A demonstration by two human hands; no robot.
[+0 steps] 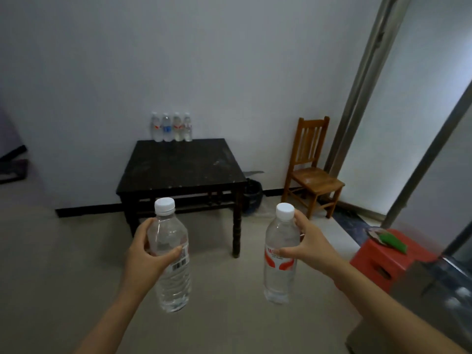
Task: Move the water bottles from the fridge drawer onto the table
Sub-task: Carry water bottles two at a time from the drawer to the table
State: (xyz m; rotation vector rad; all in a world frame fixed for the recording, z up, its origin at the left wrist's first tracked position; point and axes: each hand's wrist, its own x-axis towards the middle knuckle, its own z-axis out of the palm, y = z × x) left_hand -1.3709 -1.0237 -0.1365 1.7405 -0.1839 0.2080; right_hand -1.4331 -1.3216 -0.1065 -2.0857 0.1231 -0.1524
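Dark square table [178, 164] stands against the far wall, well apart from the person. Wooden chair [311, 167] to its right; red stool [383, 259] near the right forearm. Four water bottles [171, 127] are lined up upright along the table's back edge, touching or nearly so.

Left hand [145, 251] is wrapped around the middle of one bottle [171, 256], upright, cap on. Right hand [310, 247] pinches a second bottle [281, 254] high on the body, thumb across the label.

Step in hand, as I judge it: carrying both across. To do it well: keep both vertical, set them down base-first in front of or beside the existing row, and leave a gap so the standing four are not knocked. The right grip looks lighter; a firmer hold would help.
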